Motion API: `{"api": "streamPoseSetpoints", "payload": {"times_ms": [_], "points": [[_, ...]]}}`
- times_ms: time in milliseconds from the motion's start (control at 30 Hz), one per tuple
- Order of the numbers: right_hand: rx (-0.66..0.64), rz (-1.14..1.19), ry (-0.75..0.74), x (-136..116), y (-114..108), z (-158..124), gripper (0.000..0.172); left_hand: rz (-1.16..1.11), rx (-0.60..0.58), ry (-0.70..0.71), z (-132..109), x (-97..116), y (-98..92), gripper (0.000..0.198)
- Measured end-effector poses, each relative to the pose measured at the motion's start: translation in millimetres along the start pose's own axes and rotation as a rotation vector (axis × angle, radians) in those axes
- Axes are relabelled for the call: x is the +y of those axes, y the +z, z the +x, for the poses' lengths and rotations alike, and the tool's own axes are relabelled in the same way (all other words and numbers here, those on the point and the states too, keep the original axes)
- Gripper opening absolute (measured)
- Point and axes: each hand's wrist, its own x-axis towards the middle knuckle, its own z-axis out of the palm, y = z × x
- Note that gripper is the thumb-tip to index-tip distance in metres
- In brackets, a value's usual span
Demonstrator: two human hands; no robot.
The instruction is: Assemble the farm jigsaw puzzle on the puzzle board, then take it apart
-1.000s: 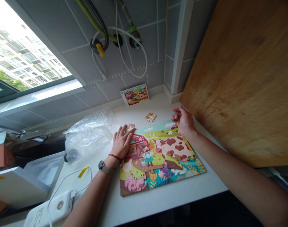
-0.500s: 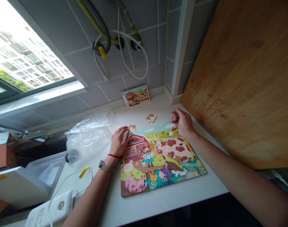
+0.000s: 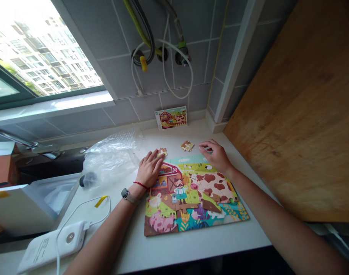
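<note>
The left hand (image 3: 148,171) lies with fingers spread flat, gripping nothing, over a farm puzzle's (image 3: 180,191) left side, a brown-and-cream piece (image 3: 162,151) at their tips. The right hand's (image 3: 217,156) half-curled fingers look empty, though the angle leaves doubt; loose pieces (image 3: 187,145) lie just left of them. Left-hand dragging could unseat the joints.

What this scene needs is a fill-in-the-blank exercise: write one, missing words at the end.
The left hand, partly over the colourful cardboard farm jigsaw, wears a thin red-or-other string bracelet whose colour is ____.
The largest animal printed on the jigsaw, brown-patched, is a ____.
Beside the right hand lies a small brown-and-yellow cluster of cardboard jigsaw ____.
On the view's ____ side, a crumpled clear plastic bag lies on the white countertop.
Missing words: red; cow; pieces; left
</note>
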Motion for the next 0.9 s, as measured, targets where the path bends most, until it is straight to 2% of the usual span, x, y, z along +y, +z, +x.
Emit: {"api": "streamPoseSetpoints", "payload": {"times_ms": [100,200,267,400,567,733,900], "points": [[-0.108,-0.264,-0.093,2,4,14,0.028,-0.009,0.015,-0.012,-1,2,1.1,0.049],[-0.213,-0.408,-0.043,10,16,33,0.054,-0.043,0.057,-0.02,-1,2,2.3,0.047],[-0.251,-0.452,0.002,16,27,45,0.062,-0.095,0.103,-0.021,1,0,3.3,0.044],[-0.272,-0.524,0.082,24,46,63,0.056,-0.196,0.173,-0.007,5,-6,4.6,0.038],[-0.272,-0.554,0.181,24,54,78,0.046,-0.178,0.151,0.01,5,-7,2.6,0.031],[-0.27,-0.518,0.195,19,52,75,0.039,-0.118,0.041,-0.007,1,-1,-1.9,0.036],[-0.222,-0.448,0.149,12,49,66,0.04,-0.115,0.032,-0.016,0,2,-2.8,0.039]]}}
